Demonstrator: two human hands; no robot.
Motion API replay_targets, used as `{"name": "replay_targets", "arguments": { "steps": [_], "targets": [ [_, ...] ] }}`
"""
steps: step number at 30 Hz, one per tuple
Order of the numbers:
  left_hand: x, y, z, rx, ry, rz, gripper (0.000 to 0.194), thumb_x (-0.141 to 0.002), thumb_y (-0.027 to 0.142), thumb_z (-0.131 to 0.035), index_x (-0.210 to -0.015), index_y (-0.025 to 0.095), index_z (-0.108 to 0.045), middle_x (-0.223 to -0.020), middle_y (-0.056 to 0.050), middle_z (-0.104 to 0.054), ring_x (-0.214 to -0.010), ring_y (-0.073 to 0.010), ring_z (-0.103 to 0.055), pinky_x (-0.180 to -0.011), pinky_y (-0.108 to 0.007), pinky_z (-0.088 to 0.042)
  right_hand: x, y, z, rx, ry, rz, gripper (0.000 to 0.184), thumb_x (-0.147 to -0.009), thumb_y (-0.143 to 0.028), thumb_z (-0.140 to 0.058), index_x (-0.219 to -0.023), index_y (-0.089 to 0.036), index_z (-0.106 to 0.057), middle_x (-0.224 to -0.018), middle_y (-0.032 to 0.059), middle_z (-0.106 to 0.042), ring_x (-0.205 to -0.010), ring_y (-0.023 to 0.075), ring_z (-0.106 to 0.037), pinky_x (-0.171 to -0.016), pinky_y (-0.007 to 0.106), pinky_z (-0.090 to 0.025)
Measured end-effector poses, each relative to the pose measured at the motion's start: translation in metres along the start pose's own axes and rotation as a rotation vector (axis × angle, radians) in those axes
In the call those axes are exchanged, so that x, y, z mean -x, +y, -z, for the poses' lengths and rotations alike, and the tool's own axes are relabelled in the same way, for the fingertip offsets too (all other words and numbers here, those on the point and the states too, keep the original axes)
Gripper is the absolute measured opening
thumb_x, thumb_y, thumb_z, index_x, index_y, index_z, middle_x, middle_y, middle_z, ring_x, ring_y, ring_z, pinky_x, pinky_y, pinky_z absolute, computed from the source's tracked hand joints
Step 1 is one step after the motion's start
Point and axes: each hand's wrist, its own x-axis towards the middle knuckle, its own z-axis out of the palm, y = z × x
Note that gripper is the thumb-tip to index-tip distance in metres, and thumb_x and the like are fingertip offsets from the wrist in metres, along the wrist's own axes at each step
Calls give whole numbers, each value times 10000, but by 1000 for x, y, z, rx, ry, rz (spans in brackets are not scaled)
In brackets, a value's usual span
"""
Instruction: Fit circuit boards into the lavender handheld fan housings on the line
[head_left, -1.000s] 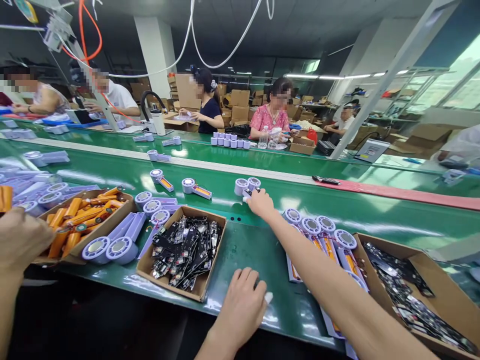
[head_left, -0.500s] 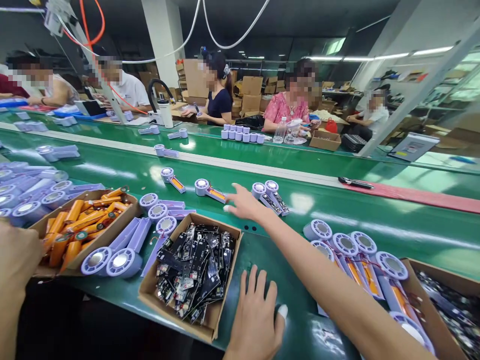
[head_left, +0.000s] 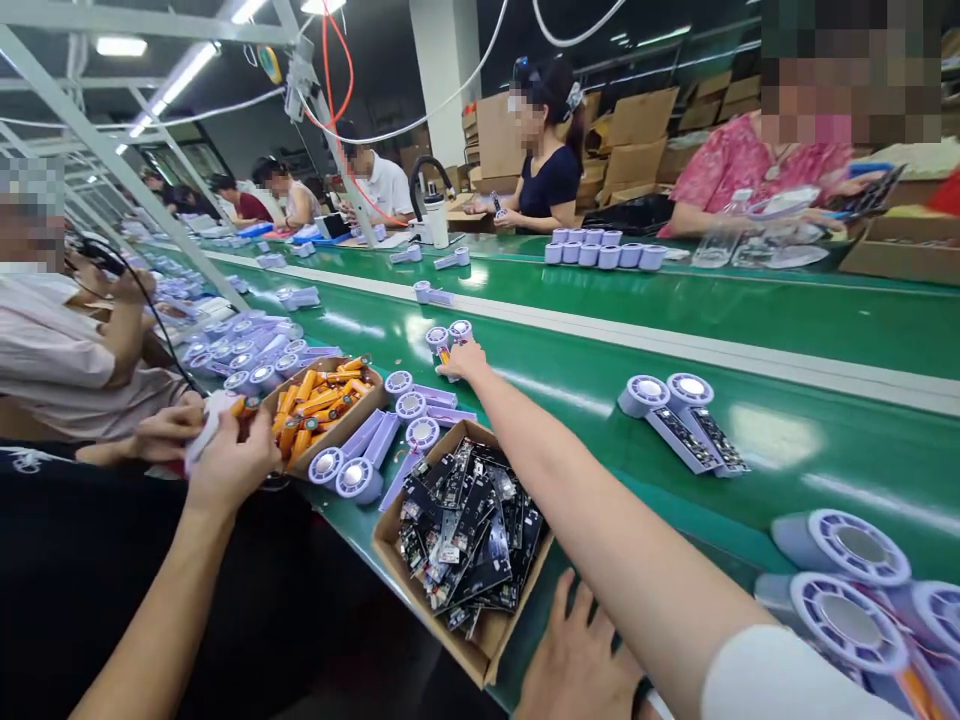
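My right arm stretches across the green conveyor belt (head_left: 570,400). My right hand (head_left: 463,362) rests at two small lilac fan heads (head_left: 448,334), one showing an orange battery. I cannot tell whether it grips them. My left hand (head_left: 574,655), fingers spread with a dark band at the wrist, lies on the belt beside a cardboard box (head_left: 416,605) of black circuit boards (head_left: 465,530). Another person's hand (head_left: 232,465) at the left holds something white (head_left: 202,430), next to a box of orange battery cells (head_left: 341,440).
Lilac fan housings (head_left: 360,470) lie beside the boxes. Two fans with black boards (head_left: 679,425) sit on the belt at right, and larger fan heads (head_left: 847,590) fill the lower right corner. Co-workers sit along both sides of the belts, among cardboard boxes and overhead cables.
The view has swung left and closer to the belt. My right hand has moved left from the fans with boards to another fan pair. My left hand stays by the box.
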Motion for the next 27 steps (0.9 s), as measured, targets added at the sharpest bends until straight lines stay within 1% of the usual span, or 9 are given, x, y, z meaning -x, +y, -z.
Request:
{"name": "replay_targets", "arguments": {
  "steps": [4, 7, 11, 14, 18, 21, 24, 25, 27],
  "targets": [
    [-1, -1, 5, 62, -5, -39, 346, -883, 424, -482, -1085, 259, -710, -1234, -82, -665, -1257, -308, -537, -955, -485, -515, 16, 16, 6, -42, -62, -15, 338, -940, -347, -597, -1223, -165, -564, -1218, 82, -591, -1021, 220, -619, -855, 423, -538],
    [-2, -8, 3, 113, -17, -114, 389, -813, 353, -601, -1186, 244, -626, -1303, -87, -614, -1282, -306, -496, -1092, -522, -417, 51, 43, 17, -59, -77, -56, 325, -940, -353, -596, -1204, -163, -575, -1195, 72, -603, -1003, 218, -626, -842, 414, -543],
    [-4, -7, 4, 112, 2, -179, 301, -799, 235, -584, -1093, 177, -612, -1246, -129, -616, -1290, -337, -475, -1092, -570, -380, 134, 77, 26, -49, 22, -165, 326, -943, -352, -591, -1211, -167, -570, -1203, 76, -599, -1005, 214, -624, -844, 415, -541],
    [1, 4, 18, 112, 33, -264, 196, -806, 144, -533, -970, 199, -625, -1067, -88, -690, -1077, -252, -634, -957, -435, -519, 211, 97, 20, -29, 126, -253, 311, -941, -363, -591, -1176, -161, -585, -1160, 68, -614, -971, 205, -630, -824, 399, -541],
    [8, -7, 77, 83, 110, -266, 179, -868, 197, -489, -892, 227, -664, -821, -57, -712, -780, -188, -689, -694, -315, -557, 305, 110, -12, -1, 254, -364, 202, -882, -324, -619, -948, -138, -662, -992, 112, -649, -889, 215, -631, -771, 314, -489],
    [-1, -55, 154, 9, 191, -114, 307, -963, 260, -388, -981, 203, -689, -873, -108, -705, -955, -230, -679, -751, -356, -530, 348, 103, -48, 32, 335, -434, 174, -832, -289, -612, -926, -151, -661, -1013, 144, -632, -910, 265, -627, -753, 328, -466],
    [-26, -105, 218, -117, 242, 101, 256, -969, 295, -457, -1019, 210, -694, -1000, -111, -703, -1106, -270, -622, -845, -379, -517, 367, 88, -80, 68, 400, -466, 185, -833, -224, -585, -977, -131, -652, -1144, 209, -586, -957, 320, -626, -782, 383, -475],
    [-36, -114, 227, -143, 242, 141, 229, -964, 301, -489, -1058, 211, -677, -1083, -109, -687, -1123, -267, -608, -879, -392, -512, 370, 84, -88, 78, 422, -468, 204, -842, -208, -573, -1010, -118, -645, -1204, 235, -554, -986, 336, -622, -806, 405, -477],
    [-59, -116, 220, -179, 204, 193, 266, -939, 342, -569, -1161, 202, -611, -1218, -87, -627, -1054, -220, -622, -892, -422, -524, 374, 78, -102, 89, 452, -456, 261, -866, -214, -562, -1096, -105, -623, -1297, 261, -492, -1051, 353, -606, -864, 434, -472]
  ]
}}
